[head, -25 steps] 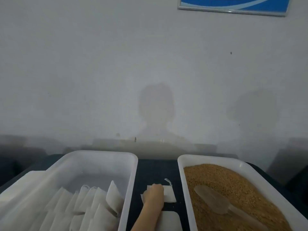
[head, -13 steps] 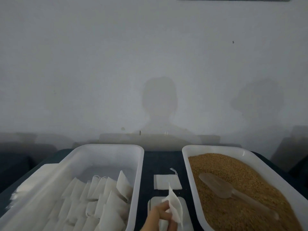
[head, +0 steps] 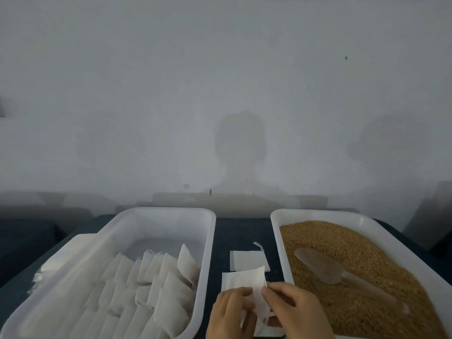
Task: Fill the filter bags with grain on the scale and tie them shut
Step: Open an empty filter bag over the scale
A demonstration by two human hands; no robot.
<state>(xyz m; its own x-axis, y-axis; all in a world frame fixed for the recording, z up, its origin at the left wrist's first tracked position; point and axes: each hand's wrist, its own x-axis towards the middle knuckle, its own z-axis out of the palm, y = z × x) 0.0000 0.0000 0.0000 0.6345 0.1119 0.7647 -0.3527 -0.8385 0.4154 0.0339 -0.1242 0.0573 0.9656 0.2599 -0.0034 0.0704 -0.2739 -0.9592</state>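
So, head view, the only one. Both hands work one thin white paper-like filter bag, held low over the table btwn the two trays. Left hand pinches its near-left edge and right hand pinches the right edge, fingers curled on the material, nothing else held.

Step, I'd say: opening the mouth. Rub the two layers apart w/ thumb & forefinger, keep the string clear, then stand it on the white scale, prob. the slab mostly hidden under the wrists.

A clear plastic scoop lies on brown grain in the right-hand white tray. A spare flat bag lies just beyond the held one. The left white tray holds rows of bags, seemingly filled.

Surface is a dark navy tabletop. Behind it a plain grey wall w/ a head-shaped shadow. Light is dim.
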